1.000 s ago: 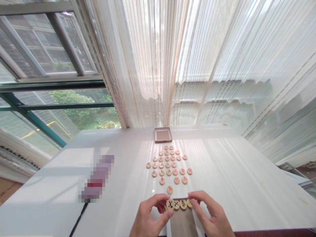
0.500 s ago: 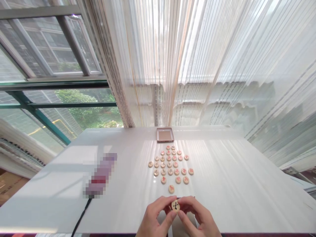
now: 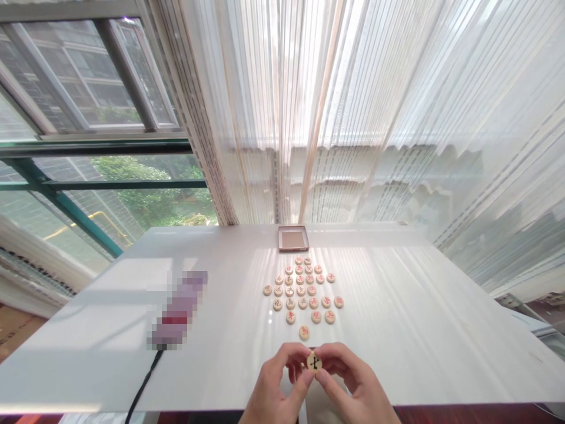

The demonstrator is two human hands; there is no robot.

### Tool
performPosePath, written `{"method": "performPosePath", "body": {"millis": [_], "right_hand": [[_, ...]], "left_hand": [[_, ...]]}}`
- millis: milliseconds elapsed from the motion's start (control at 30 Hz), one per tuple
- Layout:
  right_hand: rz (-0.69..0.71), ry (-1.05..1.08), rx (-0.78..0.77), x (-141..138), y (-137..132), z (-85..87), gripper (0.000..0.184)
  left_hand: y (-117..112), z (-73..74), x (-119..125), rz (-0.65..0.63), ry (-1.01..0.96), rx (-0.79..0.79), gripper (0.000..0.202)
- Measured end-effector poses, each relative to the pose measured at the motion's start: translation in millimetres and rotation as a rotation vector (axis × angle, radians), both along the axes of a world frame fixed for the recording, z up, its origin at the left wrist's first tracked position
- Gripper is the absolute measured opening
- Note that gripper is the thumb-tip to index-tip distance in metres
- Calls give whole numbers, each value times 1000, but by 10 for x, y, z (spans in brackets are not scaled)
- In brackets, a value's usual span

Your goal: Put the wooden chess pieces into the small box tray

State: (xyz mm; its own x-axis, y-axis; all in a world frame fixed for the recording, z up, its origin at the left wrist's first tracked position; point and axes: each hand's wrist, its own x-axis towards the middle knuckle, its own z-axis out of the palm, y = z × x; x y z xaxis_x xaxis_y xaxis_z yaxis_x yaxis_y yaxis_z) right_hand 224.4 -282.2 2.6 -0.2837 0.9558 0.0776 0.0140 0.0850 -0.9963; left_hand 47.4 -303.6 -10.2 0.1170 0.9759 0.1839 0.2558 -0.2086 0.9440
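A round wooden Chinese chess piece (image 3: 314, 361) with a black character faces me near the table's front edge. My left hand (image 3: 282, 377) pinches it from the left between thumb and fingers. From the other side my right hand (image 3: 348, 377) grips the same piece, thumbs nearly meeting below it. Under my hands lies a box-like thing (image 3: 324, 406), mostly hidden by them. Just beyond my fingertips rests a piece with a red character (image 3: 304, 333). Several more pieces (image 3: 302, 290), marked red or black, lie face up in rough rows farther away.
An open shallow box part (image 3: 293, 249) sits at the back of the white table (image 3: 388, 341). To the left is a blurred purple object (image 3: 179, 309) with a black cord (image 3: 145, 386). Sheer curtains (image 3: 335, 118) and a window (image 3: 110, 182) stand behind.
The camera view has shifted slightly, so the table and pieces sit a little higher. Both hands still hold the same piece, and the laid-out pieces keep their arrangement.
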Motion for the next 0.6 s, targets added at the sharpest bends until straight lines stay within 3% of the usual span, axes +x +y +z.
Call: {"method": "performPosePath", "body": {"millis": [200,333,500,600], "right_hand": [[-48,86,-79,69,48,-73,36],[-158,12,-17,299,125,-149,30],[-269,-44,29,574,222,-279,33],[-252,-75,-9,626,239,-349,36]], "left_hand": [[50,-5,-65,2,103,175,15],[56,-48,-236,35,298,295,18],[40,-193,-339,52,425,339,21],[38,-241,-306,70,416,337,20]]}}
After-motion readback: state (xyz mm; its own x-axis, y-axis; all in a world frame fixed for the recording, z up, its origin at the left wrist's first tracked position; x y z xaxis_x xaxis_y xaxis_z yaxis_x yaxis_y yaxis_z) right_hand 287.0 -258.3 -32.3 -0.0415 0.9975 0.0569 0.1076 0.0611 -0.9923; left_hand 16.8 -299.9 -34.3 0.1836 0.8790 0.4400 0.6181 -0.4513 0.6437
